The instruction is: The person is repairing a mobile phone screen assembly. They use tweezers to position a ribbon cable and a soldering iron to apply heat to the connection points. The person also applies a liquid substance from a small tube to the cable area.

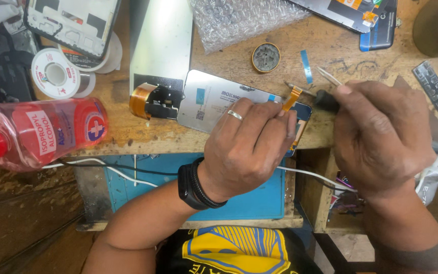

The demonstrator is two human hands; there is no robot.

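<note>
Screen panel (214, 99): flat on the wooden bench (330, 45) at centre frame, silver back up, long axis running left to right; right end hidden under the left hand.
Flex ribbon (291, 97): orange strip standing up from the panel's right end, tilted toward upper right, just beside the left fingertips and just left of the tool.
Left hand (247, 144): palm down at centre frame, pressing on the panel's right end; fingers curled together, tips at the base of the ribbon; ring on one finger, dark band on the wrist.
Right hand (381, 137): right of centre, closed around a thin tool; fingers wrapped tight, thumb on top.
Tool (325, 99): dark-handled, metal tip pointing left toward the ribbon; a second thin shaft pokes out toward upper left above the thumb; whether tip touches ribbon, cannot tell.
Nearer hand: left already on panel and ribbon; right close alongside, tip just short of the ribbon.
Direction: ribbon lies left of the right-hand grip, along the tool's axis.
Second panel (160, 40): upper centre, silver, with copper-coloured flex and black connector block (153, 100) at its lower end, just left of the held panel.
Alcohol bottle (41, 132): left edge, on its side, pink liquid, red cap.
Solder spool (57, 73): upper left, white.
Round tin (266, 57): upper centre, well apart from both hands.
</note>
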